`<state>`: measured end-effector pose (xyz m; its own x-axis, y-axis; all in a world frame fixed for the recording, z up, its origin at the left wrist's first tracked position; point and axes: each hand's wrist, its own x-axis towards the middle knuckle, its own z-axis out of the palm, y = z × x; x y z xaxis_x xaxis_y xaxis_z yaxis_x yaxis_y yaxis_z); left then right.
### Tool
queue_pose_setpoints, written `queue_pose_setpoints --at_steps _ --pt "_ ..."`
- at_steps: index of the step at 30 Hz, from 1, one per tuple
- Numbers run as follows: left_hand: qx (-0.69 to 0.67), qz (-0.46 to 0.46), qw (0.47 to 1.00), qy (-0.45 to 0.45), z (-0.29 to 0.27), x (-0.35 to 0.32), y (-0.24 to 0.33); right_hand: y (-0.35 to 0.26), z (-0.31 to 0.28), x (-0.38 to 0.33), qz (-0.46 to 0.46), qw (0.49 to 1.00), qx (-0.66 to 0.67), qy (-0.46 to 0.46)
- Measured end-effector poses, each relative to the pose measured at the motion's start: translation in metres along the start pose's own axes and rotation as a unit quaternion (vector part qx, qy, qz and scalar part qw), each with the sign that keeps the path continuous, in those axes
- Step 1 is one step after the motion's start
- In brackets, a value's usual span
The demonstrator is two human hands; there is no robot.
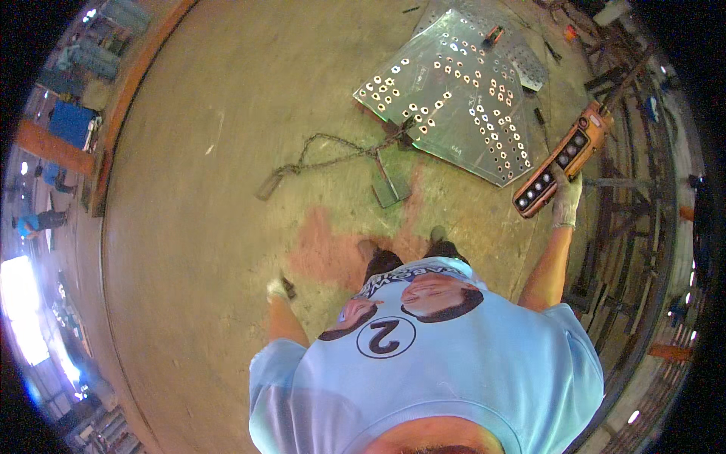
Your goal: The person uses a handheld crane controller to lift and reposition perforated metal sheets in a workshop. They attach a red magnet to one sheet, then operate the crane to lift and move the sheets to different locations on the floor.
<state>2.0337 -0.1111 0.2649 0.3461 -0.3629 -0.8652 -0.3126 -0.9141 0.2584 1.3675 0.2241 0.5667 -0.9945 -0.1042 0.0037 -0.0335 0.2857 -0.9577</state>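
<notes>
- Your left hand point(278, 288) hangs by your hip in a glove; whether it is clenched, you cannot tell (it seems to touch something small and dark).
- Your right hand point(566, 198), gloved, grips the lower end of the orange control box point(554, 164), raised out to your right.
- Farther ahead, a chain point(333, 153) runs across the floor point(189, 189) to the drilled metal plate point(454, 98).

On the floor point(197, 151) lie a perforated steel plate point(454, 91), a chain point(333, 155) running from its near edge, and a small flat metal piece point(389, 185) beside the chain.
</notes>
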Motion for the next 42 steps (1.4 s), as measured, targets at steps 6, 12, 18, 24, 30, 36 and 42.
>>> queue_pose_setpoints --at_steps 6,12,18,24,30,36,42 --pt "0.107 -0.070 0.986 -0.112 0.061 0.000 -0.120 0.016 -0.005 0.006 -0.020 0.992 0.126 -0.003" --pt "0.128 0.027 0.985 -0.113 0.130 -0.038 -0.092 0.011 -0.024 0.009 0.019 0.984 0.174 -0.019" --pt "0.182 0.180 0.958 -0.130 0.255 -0.088 0.011 0.070 -0.096 0.078 0.062 0.973 0.209 -0.075" --pt "0.217 0.313 0.866 -0.324 0.488 -0.291 0.041 0.085 -0.162 0.114 0.040 0.953 0.273 -0.127" --pt "0.292 0.316 0.697 -0.574 0.652 -0.475 -0.002 0.091 -0.191 0.146 0.048 0.988 0.131 -0.067" --pt "0.275 0.239 0.561 -0.743 0.677 -0.603 -0.066 0.086 -0.234 0.178 0.040 0.984 0.164 -0.049" --pt "0.306 0.335 0.506 -0.734 0.716 -0.639 -0.083 0.096 -0.262 0.212 0.072 0.979 0.191 -0.012"
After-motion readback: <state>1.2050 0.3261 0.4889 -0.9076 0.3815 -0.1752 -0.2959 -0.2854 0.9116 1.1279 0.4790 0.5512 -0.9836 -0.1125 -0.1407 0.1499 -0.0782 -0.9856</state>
